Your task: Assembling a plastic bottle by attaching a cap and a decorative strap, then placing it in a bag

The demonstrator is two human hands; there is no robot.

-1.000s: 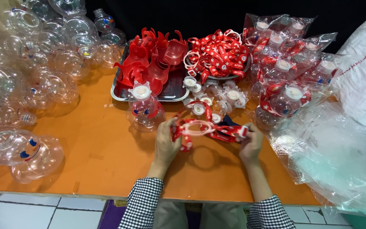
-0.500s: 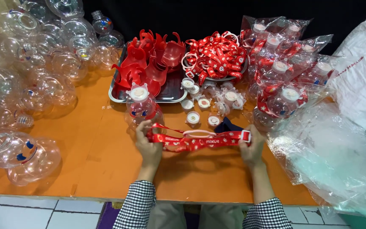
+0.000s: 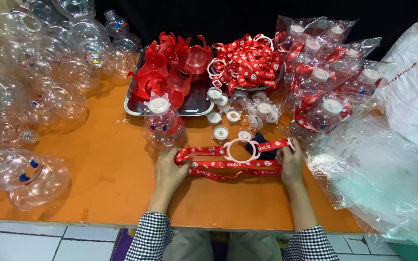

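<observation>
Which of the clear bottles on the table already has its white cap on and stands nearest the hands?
The capped bottle standing alone in front of the tray, just above the left hand. The clear bottles heaped at left have no caps.

Premises: a small assembly and packing workshop. An orange desk [image 3: 97,183] carries bulk stock: heaps of clear plastic bottles [image 3: 35,87], a metal tray [image 3: 197,104] of red parts, loose white caps [image 3: 221,131], red straps [image 3: 247,60] and bagged finished bottles [image 3: 325,72].
</observation>
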